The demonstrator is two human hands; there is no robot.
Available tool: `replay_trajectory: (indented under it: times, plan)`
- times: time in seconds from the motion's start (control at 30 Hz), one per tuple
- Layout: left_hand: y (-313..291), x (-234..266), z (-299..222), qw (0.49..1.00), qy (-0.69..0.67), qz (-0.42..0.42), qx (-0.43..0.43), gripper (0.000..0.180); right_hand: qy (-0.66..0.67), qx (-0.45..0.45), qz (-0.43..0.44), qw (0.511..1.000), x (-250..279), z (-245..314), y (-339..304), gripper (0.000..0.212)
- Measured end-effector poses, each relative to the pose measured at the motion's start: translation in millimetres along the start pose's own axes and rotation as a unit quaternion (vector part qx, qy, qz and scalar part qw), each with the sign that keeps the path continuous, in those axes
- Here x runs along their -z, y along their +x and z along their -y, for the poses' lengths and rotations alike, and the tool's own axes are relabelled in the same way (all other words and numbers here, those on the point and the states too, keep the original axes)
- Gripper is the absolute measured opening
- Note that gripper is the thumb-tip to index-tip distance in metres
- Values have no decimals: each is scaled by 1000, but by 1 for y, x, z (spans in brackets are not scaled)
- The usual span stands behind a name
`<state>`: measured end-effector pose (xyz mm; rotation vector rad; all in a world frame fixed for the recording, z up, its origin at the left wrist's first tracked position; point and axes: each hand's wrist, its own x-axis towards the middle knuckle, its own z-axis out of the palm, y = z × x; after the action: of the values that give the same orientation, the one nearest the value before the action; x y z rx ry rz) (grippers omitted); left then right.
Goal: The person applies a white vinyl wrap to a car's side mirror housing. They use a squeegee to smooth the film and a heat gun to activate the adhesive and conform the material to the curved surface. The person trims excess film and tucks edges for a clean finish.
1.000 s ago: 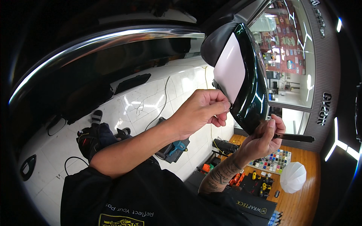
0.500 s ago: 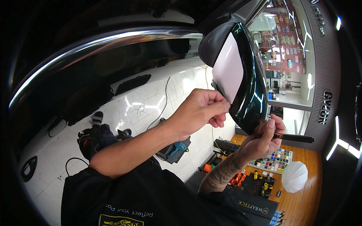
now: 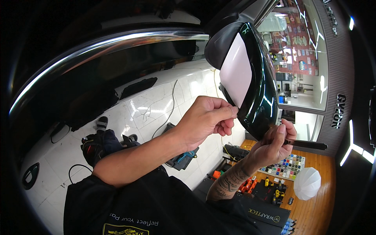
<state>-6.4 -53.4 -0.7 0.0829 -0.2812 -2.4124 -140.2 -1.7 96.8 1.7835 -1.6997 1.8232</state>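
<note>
A car's side mirror (image 3: 263, 94) with a glossy dark green-black shell stands out from the door. On its inner side is a smooth pale pinkish panel (image 3: 237, 74); I cannot tell whether it is mirror glass or a sheet. My left hand (image 3: 213, 119) is closed in a pinch at the panel's lower corner, and what lies between thumb and forefinger is hidden. Close by the shell's lower end, my right hand (image 3: 274, 145) grips a slim black-handled tool (image 3: 307, 144). Its handle points right, and its tip by the shell is too small to make out.
The dark car door with its chrome trim (image 3: 113, 45) fills the upper left. A cable (image 3: 172, 103) crosses the tiled floor. Below my arms are a teal power tool (image 3: 186, 156) and a dark bench (image 3: 254, 211). A white lamp shade (image 3: 307, 184) is at right.
My left hand has shifted very slightly downward at the panel's corner. The right hand and its tool are almost still.
</note>
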Motion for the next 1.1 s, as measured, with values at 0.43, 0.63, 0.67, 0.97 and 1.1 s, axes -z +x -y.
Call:
replay_trajectory:
  times: [0.43,0.63,0.67,0.97,1.1]
  plan:
    - [0,4,12,998,-43,2,43,24,1,-1,-1,1000,-2,1,-2,11]
    - [5,5,29,981,-183,44,38,36,-3,-7,-3,1000,0,-2,-1,12]
    - [4,6,30,979,-195,50,28,39,-1,-10,-3,1000,0,-2,-2,12]
    - [7,-2,29,985,-168,35,17,27,23,-49,53,997,2,7,5,17]
    - [11,2,30,971,-225,56,57,26,7,-95,179,979,10,17,20,21]
